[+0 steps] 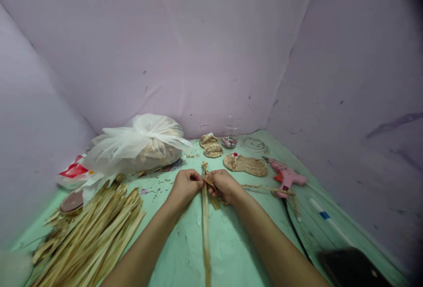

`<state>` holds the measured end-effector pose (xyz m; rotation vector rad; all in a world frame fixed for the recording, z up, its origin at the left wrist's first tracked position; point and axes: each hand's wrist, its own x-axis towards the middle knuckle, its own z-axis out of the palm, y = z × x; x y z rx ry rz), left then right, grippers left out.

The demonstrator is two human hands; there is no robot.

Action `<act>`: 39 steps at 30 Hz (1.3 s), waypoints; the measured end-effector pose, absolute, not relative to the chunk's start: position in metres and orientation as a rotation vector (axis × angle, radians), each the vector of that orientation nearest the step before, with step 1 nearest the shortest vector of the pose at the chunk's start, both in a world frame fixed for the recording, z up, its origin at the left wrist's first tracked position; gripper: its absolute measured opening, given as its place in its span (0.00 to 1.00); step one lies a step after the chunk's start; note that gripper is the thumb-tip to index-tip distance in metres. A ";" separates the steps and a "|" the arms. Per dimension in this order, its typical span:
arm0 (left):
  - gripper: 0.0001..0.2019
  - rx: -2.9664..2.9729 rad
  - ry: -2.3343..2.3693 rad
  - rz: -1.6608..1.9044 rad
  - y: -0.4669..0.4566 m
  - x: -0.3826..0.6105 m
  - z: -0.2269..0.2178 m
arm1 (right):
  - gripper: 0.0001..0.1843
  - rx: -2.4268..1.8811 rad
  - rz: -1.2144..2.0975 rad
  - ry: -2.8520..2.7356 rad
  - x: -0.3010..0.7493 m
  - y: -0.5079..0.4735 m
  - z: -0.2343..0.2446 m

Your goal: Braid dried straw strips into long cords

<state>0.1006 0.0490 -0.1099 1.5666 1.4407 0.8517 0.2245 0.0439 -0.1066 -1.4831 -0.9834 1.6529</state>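
My left hand (185, 185) and my right hand (223, 184) meet at the middle of the green table (185, 251), both closed in a pinch on a bundle of tan straw strips (206, 229). The strips run from the fingers down toward me, and a short braided end (204, 166) pokes up above my fingers. Both forearms reach in from the bottom of the view.
A heap of loose straw strips (89, 234) lies at the left, a white plastic bag (139, 143) behind it. Woven straw pieces (246, 164) (211, 146), a bead dish (229, 142) and a pink glue gun (286, 177) with black cord sit at the right. Lilac walls enclose the table.
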 end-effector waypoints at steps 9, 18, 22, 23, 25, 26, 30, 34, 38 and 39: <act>0.01 1.374 1.421 0.818 0.045 0.104 -0.112 | 0.08 -1.479 1.704 -0.977 0.226 0.043 -0.100; 0.03 1.354 1.328 0.761 0.045 0.102 -0.098 | 0.08 -1.480 1.703 -0.975 0.226 0.042 -0.100; 0.02 1.304 1.451 0.698 0.050 0.089 -0.091 | 0.08 -1.457 1.717 -0.982 0.227 0.043 -0.100; 0.02 1.264 1.478 0.649 0.052 0.085 -0.089 | 0.08 -1.453 1.722 -0.982 0.227 0.043 -0.100; 0.02 1.180 1.499 0.565 0.053 0.080 -0.088 | 0.07 -1.449 1.727 -0.982 0.228 0.042 -0.099; 0.02 1.152 1.495 0.543 0.054 0.081 -0.089 | 0.07 -1.450 1.724 -0.983 0.228 0.042 -0.099; 0.02 1.124 1.443 0.595 0.053 0.094 -0.093 | 0.08 -1.465 1.692 -0.994 0.228 0.042 -0.101; 0.03 1.108 1.437 0.647 0.049 0.110 -0.093 | 0.08 -1.493 1.651 -1.016 0.226 0.044 -0.106; 0.03 1.113 1.491 0.722 0.046 0.115 -0.098 | 0.06 -1.491 1.619 -1.042 0.226 0.045 -0.110; 0.04 1.126 1.497 0.755 0.046 0.115 -0.100 | 0.06 -1.486 1.614 -1.045 0.226 0.045 -0.111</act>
